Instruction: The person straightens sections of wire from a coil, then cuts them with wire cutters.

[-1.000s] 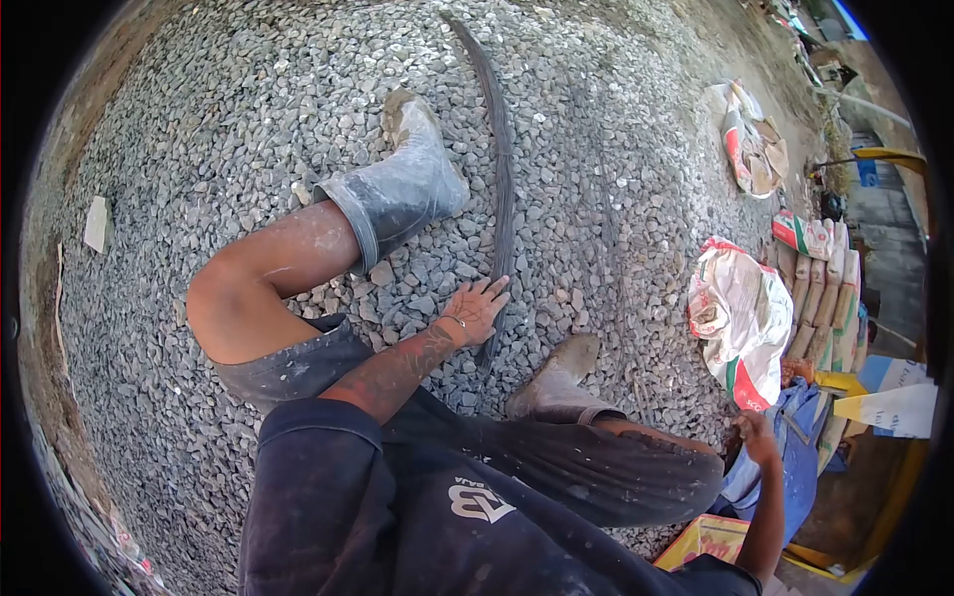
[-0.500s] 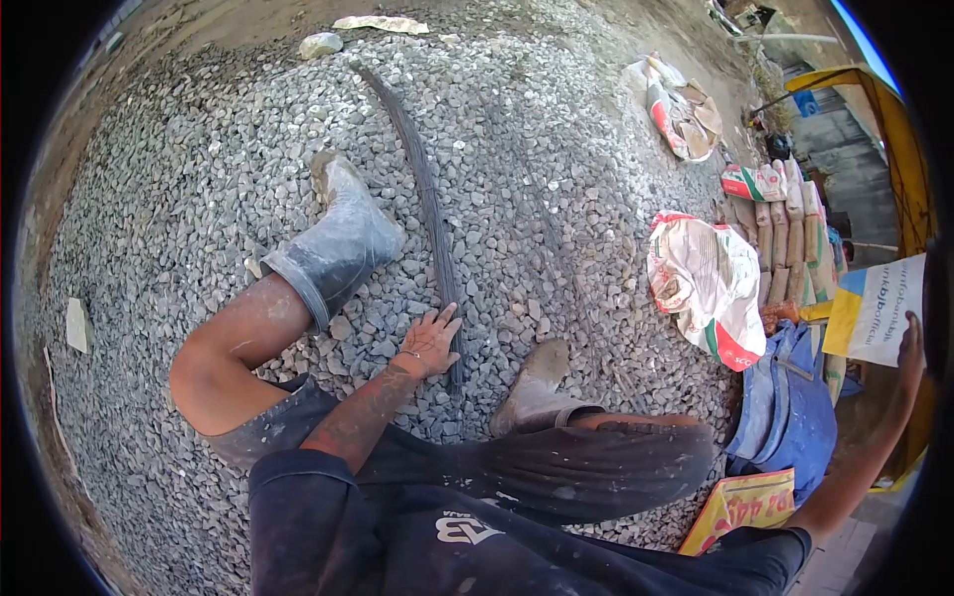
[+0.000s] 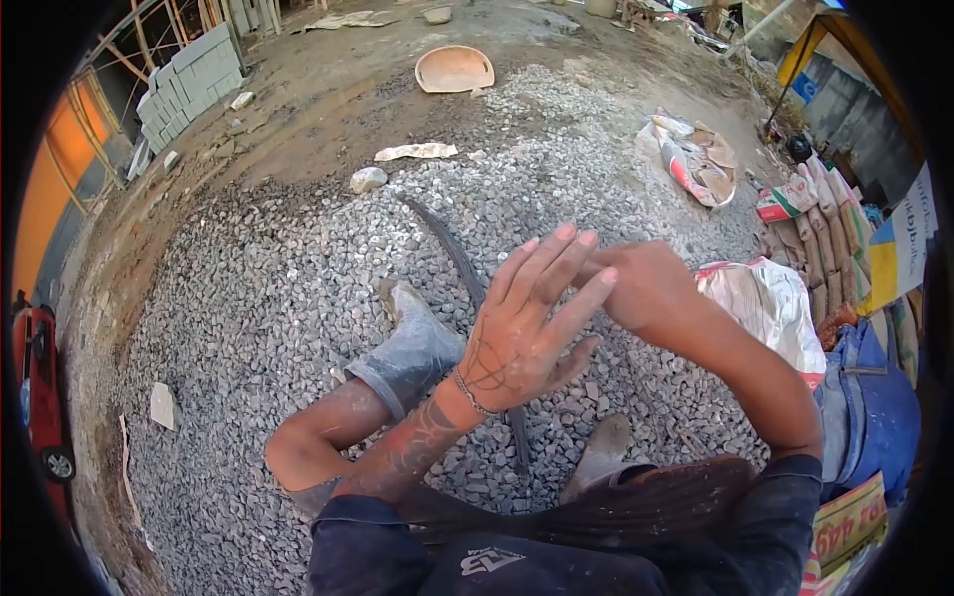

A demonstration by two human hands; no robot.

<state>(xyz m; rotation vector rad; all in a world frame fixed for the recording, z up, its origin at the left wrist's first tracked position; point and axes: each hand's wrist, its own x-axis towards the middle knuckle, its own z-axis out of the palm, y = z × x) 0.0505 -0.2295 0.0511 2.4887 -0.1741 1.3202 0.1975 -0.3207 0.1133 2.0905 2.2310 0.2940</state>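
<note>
My left hand is raised over the gravel, its tattooed back toward the camera and its fingers apart, with nothing in it. Close beside it on the right is my right hand, bent at the wrist; its fingers are partly hidden behind the left fingertips, so what they hold, if anything, does not show. Beneath both hands, a bundle of dark thin rods lies on the gravel between my two dusty boots.
An opened white sack and stacked bags are on the right, near a blue cloth. A torn sack lies farther up. Beyond the gravel are a shallow basin, grey blocks and a red car.
My left hand has lifted off the dark bundle. My right hand has come in from the far right to meet it. The view has tilted up, showing more ground beyond.
</note>
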